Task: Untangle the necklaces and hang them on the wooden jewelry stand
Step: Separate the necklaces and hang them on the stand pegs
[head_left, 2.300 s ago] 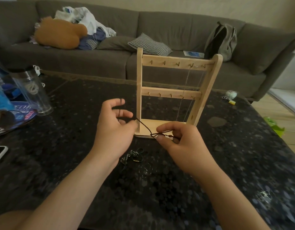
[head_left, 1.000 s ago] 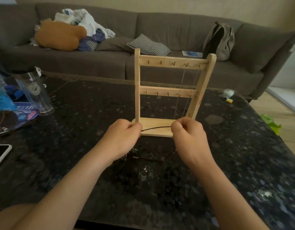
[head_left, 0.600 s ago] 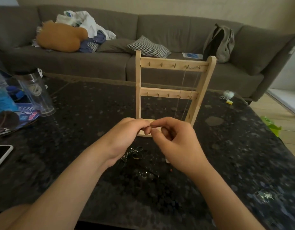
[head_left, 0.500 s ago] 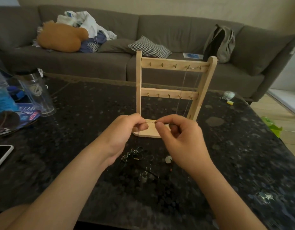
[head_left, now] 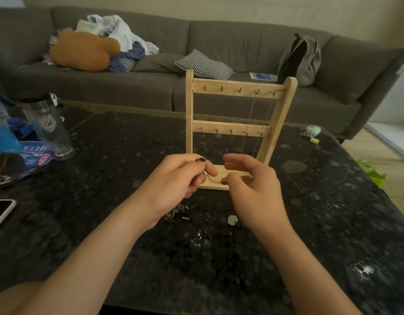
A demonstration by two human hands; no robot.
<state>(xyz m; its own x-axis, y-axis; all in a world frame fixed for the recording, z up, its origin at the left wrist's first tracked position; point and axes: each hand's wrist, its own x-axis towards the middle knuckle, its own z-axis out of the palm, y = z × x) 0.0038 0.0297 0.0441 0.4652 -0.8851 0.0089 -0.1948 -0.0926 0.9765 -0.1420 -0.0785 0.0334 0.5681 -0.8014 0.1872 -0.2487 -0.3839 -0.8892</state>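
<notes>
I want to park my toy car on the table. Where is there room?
Bare table lies between the clear tumbler and the wooden stand, and right of the stand. Crowded: the necklace tangle before the stand, and the left edge by the phone.

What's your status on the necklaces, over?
Dark cord pinched by left hand and right hand, slack between. Thin chain hangs on stand, top right hooks. Rest in tangle on table; left hooks free.

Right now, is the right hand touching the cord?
Touching. Head view shows the right hand pinching the cord between thumb and finger.
</notes>
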